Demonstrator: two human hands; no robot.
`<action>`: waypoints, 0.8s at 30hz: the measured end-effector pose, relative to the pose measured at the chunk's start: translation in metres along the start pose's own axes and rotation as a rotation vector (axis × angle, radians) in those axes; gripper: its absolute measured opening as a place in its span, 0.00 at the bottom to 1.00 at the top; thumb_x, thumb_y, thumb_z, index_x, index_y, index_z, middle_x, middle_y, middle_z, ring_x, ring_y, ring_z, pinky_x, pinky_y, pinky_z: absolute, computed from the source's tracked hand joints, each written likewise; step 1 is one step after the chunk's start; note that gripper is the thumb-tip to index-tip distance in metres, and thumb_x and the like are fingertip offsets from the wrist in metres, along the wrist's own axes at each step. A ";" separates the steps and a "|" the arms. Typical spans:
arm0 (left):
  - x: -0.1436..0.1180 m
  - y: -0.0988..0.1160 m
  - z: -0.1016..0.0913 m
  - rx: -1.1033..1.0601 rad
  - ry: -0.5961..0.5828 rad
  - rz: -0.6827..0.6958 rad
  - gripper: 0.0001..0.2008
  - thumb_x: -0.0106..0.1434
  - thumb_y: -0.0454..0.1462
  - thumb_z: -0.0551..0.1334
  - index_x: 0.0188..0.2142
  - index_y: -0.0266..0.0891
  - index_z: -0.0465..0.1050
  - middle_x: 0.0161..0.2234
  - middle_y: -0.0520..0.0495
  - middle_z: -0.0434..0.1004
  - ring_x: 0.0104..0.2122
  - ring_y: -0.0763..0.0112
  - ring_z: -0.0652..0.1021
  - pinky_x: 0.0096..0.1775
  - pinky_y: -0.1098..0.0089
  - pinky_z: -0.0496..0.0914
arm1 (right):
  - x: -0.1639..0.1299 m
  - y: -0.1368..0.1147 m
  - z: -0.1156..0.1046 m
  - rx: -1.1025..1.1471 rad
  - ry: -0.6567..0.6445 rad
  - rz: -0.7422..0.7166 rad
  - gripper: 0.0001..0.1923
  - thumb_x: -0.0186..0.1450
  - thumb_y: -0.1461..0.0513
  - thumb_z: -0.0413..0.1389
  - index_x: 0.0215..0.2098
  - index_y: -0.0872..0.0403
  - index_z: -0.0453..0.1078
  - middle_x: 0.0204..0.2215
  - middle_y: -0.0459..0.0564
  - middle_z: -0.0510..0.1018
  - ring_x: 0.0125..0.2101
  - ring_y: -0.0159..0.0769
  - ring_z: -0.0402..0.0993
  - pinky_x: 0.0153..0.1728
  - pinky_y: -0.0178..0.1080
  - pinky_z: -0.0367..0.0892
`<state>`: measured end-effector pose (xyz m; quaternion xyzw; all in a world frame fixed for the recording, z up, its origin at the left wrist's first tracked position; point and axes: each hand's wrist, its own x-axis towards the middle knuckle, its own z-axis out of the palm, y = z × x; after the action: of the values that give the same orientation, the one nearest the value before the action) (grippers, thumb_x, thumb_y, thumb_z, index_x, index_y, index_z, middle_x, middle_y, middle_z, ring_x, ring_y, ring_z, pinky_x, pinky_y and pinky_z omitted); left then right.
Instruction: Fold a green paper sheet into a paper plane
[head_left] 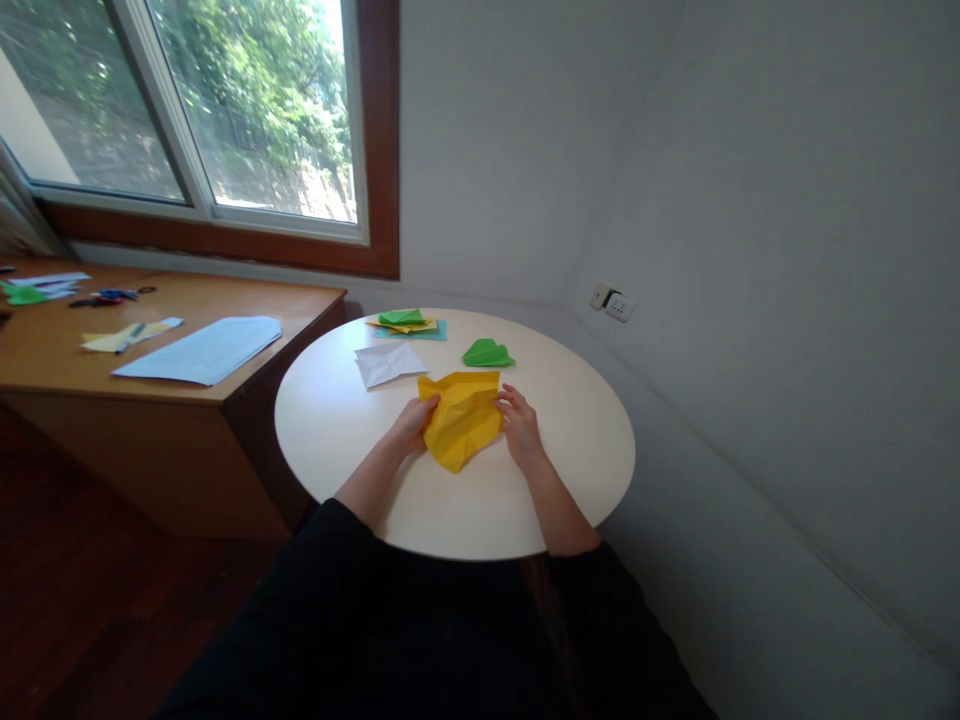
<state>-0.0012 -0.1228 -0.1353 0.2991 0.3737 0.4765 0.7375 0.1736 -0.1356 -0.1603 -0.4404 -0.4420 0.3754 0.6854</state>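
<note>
Holding yellow paper (460,420) by opposite edges in left fingers (430,403) and right fingers (513,397), with room rightward before the desk edge (627,450).

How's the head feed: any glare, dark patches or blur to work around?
Head view: the window is washed out in places; the floor and black sleeves sink into darkness; small items on the desk look soft; the yellow paper is readable, creases visible.

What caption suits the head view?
Left hand holds and right hand touches creased yellow paper over a round table.
</note>
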 end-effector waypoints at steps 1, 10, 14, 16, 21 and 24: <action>0.000 0.001 0.000 -0.005 -0.005 -0.011 0.08 0.63 0.32 0.53 0.37 0.32 0.70 0.29 0.41 0.78 0.30 0.64 0.79 0.36 0.67 0.73 | -0.001 -0.002 0.000 0.080 -0.033 0.048 0.06 0.48 0.59 0.58 0.24 0.52 0.68 0.44 0.47 0.71 0.44 0.39 0.68 0.40 0.39 0.65; 0.004 0.003 -0.003 -0.107 0.027 0.032 0.10 0.63 0.33 0.54 0.43 0.32 0.68 0.33 0.41 0.78 0.36 0.63 0.78 0.43 0.65 0.72 | -0.013 -0.011 0.005 0.094 -0.173 0.164 0.29 0.45 0.60 0.62 0.46 0.48 0.61 0.31 0.43 0.75 0.29 0.33 0.73 0.30 0.35 0.68; 0.011 0.004 -0.006 -0.182 0.083 0.155 0.11 0.63 0.35 0.54 0.44 0.35 0.67 0.39 0.42 0.77 0.40 0.65 0.78 0.45 0.67 0.71 | -0.011 -0.009 0.004 0.053 -0.146 0.115 0.36 0.46 0.58 0.63 0.51 0.49 0.57 0.31 0.44 0.74 0.30 0.34 0.74 0.34 0.39 0.70; 0.012 0.005 -0.008 -0.204 0.090 0.191 0.12 0.63 0.37 0.55 0.46 0.36 0.67 0.41 0.42 0.77 0.41 0.64 0.77 0.46 0.67 0.71 | -0.010 -0.007 0.003 0.038 -0.147 0.107 0.37 0.45 0.57 0.64 0.51 0.49 0.57 0.31 0.44 0.74 0.30 0.35 0.75 0.34 0.40 0.70; 0.010 0.007 -0.008 -0.282 0.020 0.221 0.16 0.65 0.37 0.52 0.51 0.36 0.64 0.44 0.41 0.76 0.45 0.62 0.75 0.48 0.65 0.70 | -0.006 -0.004 0.002 0.008 -0.079 0.100 0.35 0.44 0.56 0.65 0.48 0.51 0.60 0.21 0.38 0.70 0.25 0.33 0.73 0.30 0.38 0.69; 0.008 0.007 -0.008 -0.309 -0.002 0.202 0.17 0.66 0.36 0.48 0.53 0.35 0.61 0.46 0.41 0.74 0.46 0.63 0.75 0.48 0.65 0.70 | -0.005 -0.003 0.001 0.000 -0.037 0.092 0.33 0.43 0.57 0.64 0.46 0.52 0.61 0.18 0.36 0.68 0.23 0.31 0.71 0.28 0.36 0.67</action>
<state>-0.0095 -0.1123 -0.1359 0.2188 0.2636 0.5994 0.7234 0.1717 -0.1409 -0.1585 -0.4535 -0.4340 0.4145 0.6590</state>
